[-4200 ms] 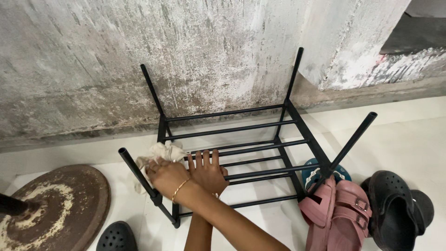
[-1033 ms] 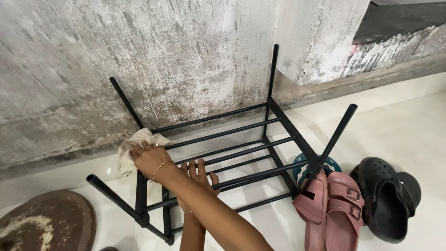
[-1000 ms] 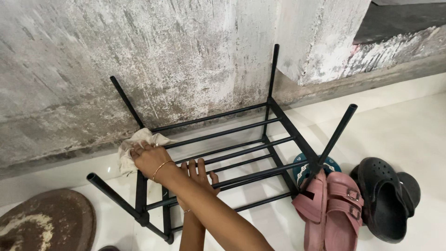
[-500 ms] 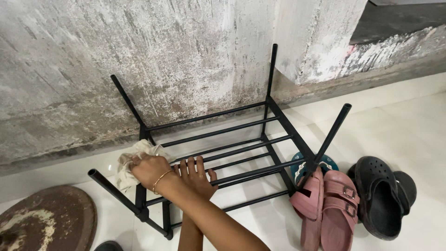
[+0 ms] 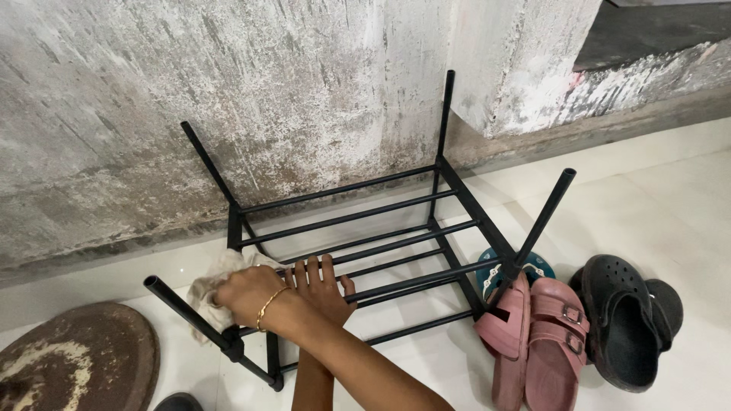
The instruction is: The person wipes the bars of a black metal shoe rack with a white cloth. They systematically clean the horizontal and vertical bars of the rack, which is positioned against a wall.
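Round slab [image 5: 72, 358]: brown disc lying flat on the floor at the far left, its top streaked with pale grit
Cloth [image 5: 207, 288]: crumpled beige rag, bunched against the left end frame of the rack, just above the near left leg
Right hand [image 5: 247, 293]: arm crosses over the other one to reach the left end; grip closed around the cloth, pressing it on the frame; a thin gold bangle sits at the wrist
Left hand [image 5: 324, 283]: lies palm down just right of the right hand, grip spread, fingers [image 5: 314, 268] flat across the near bars, holding nothing
Rack [image 5: 396, 243]: black metal shoe rack turned upside down on the white tiled floor [image 5: 647, 198], four legs pointing up, against a rough grey wall [image 5: 266, 76]; nothing rests on its bars
Teal item [image 5: 537, 266]: only a rounded edge shows behind the near right leg, too hidden to tell what it is
Pink sandals [image 5: 537, 342]: a buckled pair side by side on the floor, touching the rack's right corner
Black clogs [image 5: 624, 320]: perforated pair just right of the pink sandals, one overlapping the other
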